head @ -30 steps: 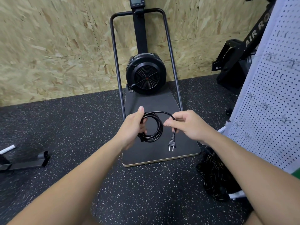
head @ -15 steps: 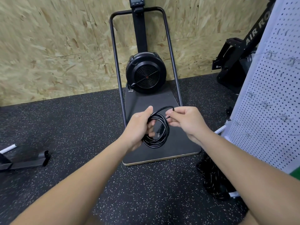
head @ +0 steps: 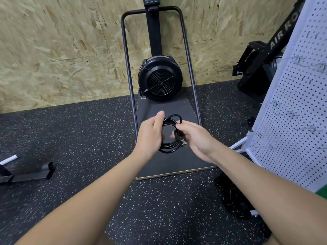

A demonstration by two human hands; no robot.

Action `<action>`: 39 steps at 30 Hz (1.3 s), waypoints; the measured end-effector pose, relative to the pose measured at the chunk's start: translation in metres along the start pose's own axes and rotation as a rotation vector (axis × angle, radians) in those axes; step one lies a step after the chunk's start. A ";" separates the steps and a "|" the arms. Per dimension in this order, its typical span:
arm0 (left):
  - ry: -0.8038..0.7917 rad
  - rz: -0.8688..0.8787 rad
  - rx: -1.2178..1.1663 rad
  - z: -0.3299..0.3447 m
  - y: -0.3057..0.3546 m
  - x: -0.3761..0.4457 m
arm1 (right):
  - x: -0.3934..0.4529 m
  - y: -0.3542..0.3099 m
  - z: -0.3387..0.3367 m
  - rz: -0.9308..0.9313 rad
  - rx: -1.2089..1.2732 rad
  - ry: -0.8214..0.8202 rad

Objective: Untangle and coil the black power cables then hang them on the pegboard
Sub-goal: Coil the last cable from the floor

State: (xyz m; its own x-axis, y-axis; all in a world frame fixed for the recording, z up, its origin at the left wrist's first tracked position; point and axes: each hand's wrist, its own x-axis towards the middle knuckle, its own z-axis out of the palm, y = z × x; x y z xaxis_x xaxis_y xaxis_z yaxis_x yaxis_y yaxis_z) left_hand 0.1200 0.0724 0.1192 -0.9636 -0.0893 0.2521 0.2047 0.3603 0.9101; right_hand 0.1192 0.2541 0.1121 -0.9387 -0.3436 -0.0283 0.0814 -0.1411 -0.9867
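A speckled black rubber floor is running back to a chipboard wall. Near the floor's left edge a low metal bracket is lying. At the middle, a fan machine is standing against the wall on its dark base board. Above that board, the left hand is gripping the left side of a coiled black power cable, thumb pointing up, fingers curled through the loops. The right hand is pinching the plug end against the coil's right side. A dark speckled rope pile is lying on the floor toward the right. The white pegboard is standing along the right edge, wire hooks sticking out of it.
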 end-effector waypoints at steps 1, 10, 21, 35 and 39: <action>-0.023 0.014 0.019 0.001 0.001 -0.001 | -0.001 0.001 0.002 0.011 -0.019 0.014; 0.021 -0.021 0.012 0.001 -0.010 0.006 | -0.004 0.005 -0.003 -0.026 -0.550 0.001; 0.356 -0.257 -0.199 -0.015 -0.015 0.030 | -0.024 -0.013 0.031 -0.345 -1.294 0.151; 0.276 -0.493 -0.615 -0.033 -0.010 0.037 | 0.002 0.008 -0.024 -0.586 -1.111 0.160; 0.194 -0.522 -0.718 -0.024 -0.002 0.031 | 0.007 0.011 -0.029 -0.843 -1.301 0.285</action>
State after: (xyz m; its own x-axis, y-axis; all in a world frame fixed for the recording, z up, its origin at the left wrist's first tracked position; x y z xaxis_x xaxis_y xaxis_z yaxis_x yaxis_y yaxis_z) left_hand 0.0942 0.0470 0.1332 -0.9315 -0.2570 -0.2575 -0.1288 -0.4291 0.8940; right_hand 0.1035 0.2775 0.0966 -0.6058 -0.3809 0.6985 -0.6678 0.7207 -0.1861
